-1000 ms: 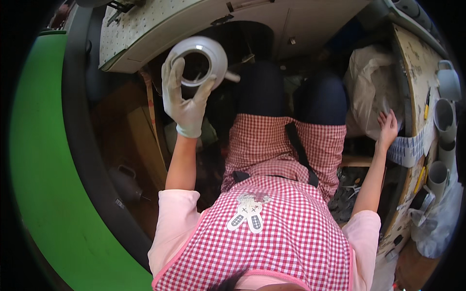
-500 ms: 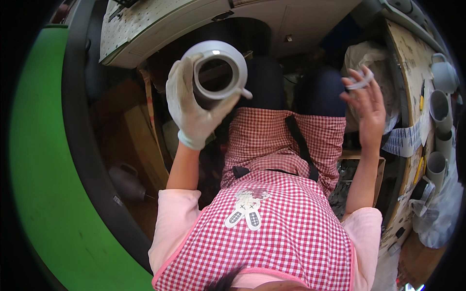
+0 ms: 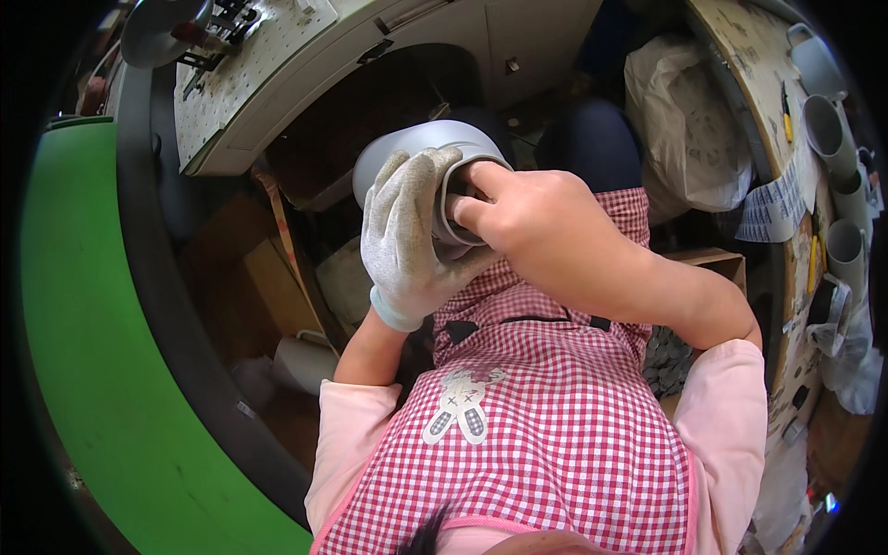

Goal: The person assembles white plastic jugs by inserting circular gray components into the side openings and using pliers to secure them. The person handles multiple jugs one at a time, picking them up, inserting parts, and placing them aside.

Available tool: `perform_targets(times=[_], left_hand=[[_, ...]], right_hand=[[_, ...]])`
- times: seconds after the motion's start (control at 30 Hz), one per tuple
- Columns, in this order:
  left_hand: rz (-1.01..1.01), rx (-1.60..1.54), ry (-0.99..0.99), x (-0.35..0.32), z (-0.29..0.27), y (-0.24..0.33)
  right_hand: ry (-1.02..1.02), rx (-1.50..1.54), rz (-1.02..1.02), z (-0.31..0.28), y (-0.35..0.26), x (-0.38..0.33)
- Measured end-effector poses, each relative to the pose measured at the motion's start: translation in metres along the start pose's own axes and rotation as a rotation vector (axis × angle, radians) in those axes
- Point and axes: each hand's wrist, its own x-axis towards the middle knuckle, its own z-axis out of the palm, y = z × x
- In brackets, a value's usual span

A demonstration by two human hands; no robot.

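Note:
My left hand, in a pale knit glove with grey-stained fingers, is wrapped round a light grey, round-bodied vessel held tilted above my lap. Its open mouth, with a raised collar, faces me and to the right. My bare right hand reaches across to it, the thumb and first fingers bent into the mouth. The fingertips are inside the collar, so whatever they hold is hidden. The white ring seen on these fingers earlier does not show.
At right, a worn board carries a grey jug, several grey cylinders and a yellow-handled cutter. A clear plastic bag stands beside my knee, above a carton of grey pieces. A green surface lies left; a white cabinet stands ahead.
My right hand has come in from the far right, and its fingers have entered the vessel's mouth. My left hand has turned and lowered the vessel, moving it slightly right.

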Motion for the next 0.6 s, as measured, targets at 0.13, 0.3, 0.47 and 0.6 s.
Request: perform_targets(times=[0.13,0.3,0.47,0.6], left_hand=[[-0.029,0.012,0.035,-0.002,0.004,-0.005],[-0.081,-0.040,0.024,-0.007,0.001,-0.007],[-0.050,0.028,-0.022,-0.003,-0.004,0.007],[0.005,-0.001,-0.030,0.008,0.003,0.005]], right_hand=[[0.119,-0.097,-0.065,0.020,0.003,0.000],[0.093,-0.161,-0.132,0.021,0.014,0.010],[-0.205,0.170,-0.184,-0.016,0.031,0.012],[-0.217,0.233,-0.124,-0.016,0.032,0.000]])
